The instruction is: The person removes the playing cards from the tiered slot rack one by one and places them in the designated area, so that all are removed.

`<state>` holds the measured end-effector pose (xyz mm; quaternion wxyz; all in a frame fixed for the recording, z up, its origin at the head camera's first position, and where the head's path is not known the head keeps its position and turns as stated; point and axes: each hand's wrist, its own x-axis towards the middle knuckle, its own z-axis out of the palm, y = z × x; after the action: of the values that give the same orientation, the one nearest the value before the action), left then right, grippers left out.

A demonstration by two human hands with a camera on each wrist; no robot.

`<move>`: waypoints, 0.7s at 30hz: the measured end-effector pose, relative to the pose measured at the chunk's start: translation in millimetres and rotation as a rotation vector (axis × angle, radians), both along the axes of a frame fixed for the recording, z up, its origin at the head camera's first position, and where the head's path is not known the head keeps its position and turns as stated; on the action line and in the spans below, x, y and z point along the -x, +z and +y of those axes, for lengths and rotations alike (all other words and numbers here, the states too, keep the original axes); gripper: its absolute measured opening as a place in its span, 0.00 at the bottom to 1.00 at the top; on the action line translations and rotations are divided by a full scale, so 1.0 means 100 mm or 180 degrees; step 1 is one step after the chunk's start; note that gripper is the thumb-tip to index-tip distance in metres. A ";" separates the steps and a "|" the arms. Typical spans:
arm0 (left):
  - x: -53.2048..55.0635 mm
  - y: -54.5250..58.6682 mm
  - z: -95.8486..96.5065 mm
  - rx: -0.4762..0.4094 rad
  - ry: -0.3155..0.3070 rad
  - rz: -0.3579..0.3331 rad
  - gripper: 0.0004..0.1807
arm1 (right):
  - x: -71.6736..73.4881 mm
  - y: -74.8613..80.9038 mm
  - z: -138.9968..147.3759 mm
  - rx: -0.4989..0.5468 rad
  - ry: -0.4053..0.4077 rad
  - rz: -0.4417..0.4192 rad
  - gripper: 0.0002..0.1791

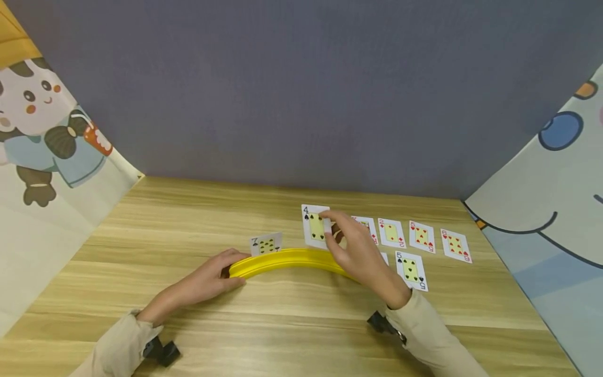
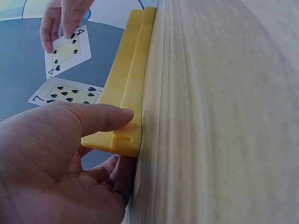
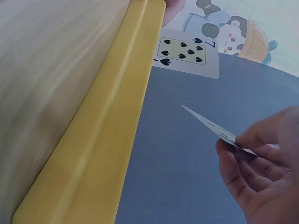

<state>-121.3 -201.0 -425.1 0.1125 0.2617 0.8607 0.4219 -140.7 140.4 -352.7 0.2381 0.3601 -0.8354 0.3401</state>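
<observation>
My left hand grips the left end of a curved yellow card holder, thumb along its front and fingers behind; the left wrist view shows the thumb on it. A seven of spades stands upright in the holder near that end. Above the middle of the holder, my right hand pinches a four of spades by its right edge, thumb on its face and fingers behind. In the right wrist view this playing card shows nearly edge-on, apart from the holder. The right hand hides the holder's right end.
Face-up red cards, among them a two of diamonds, lie in a row on the wooden table at the right. Nearer lies a five of spades, beside a mostly hidden card. A grey wall stands behind the table, printed cloths at both sides.
</observation>
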 end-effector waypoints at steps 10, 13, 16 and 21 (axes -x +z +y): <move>0.00 0.00 0.01 -0.0008 0.0013 -0.0015 0.27 | -0.13 -0.01 0.18 -0.0072 -0.0207 -0.0034 0.25; 0.01 0.00 0.01 0.0022 0.0024 -0.0018 0.27 | -0.16 -0.02 0.26 -0.0108 -0.0280 -0.0030 0.26; 0.01 -0.01 0.00 0.0062 0.0032 -0.0008 0.27 | -0.18 -0.04 0.35 -0.0138 -0.0342 -0.0015 0.27; 0.01 -0.01 0.00 0.0058 0.0032 -0.0003 0.27 | -0.21 -0.08 0.47 -0.0143 -0.0416 -0.0025 0.28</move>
<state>-122.5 -200.6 -426.4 0.1132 0.2562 0.8658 0.4146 -120.1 187.4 -360.7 0.2483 0.3086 -0.8655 0.3065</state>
